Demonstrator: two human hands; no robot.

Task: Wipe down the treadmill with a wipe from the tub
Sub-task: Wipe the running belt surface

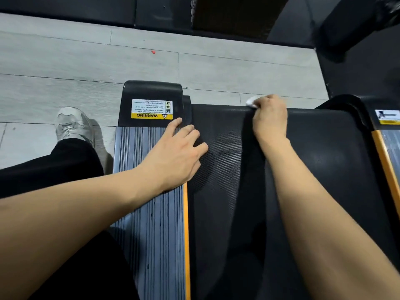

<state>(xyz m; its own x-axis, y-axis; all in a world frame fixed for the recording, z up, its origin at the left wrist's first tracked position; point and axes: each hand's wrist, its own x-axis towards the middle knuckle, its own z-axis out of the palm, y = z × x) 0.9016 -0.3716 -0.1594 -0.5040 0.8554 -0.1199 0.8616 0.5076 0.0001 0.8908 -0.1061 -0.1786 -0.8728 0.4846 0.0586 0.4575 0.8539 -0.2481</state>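
Treadmill (pixel 238 169): right hand (pixel 269 118) clamps wipe (pixel 252 102) at belt end; left hand (pixel 181 148) flat, fingers spread. Wipe may snag at the edge.

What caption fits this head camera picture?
Right hand wipes the treadmill belt's end with a wipe; left hand braces.

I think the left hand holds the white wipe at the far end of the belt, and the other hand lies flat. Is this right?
Not quite: the head view shows the right hand holding the white wipe at the far end of the belt; the left hand lies flat.
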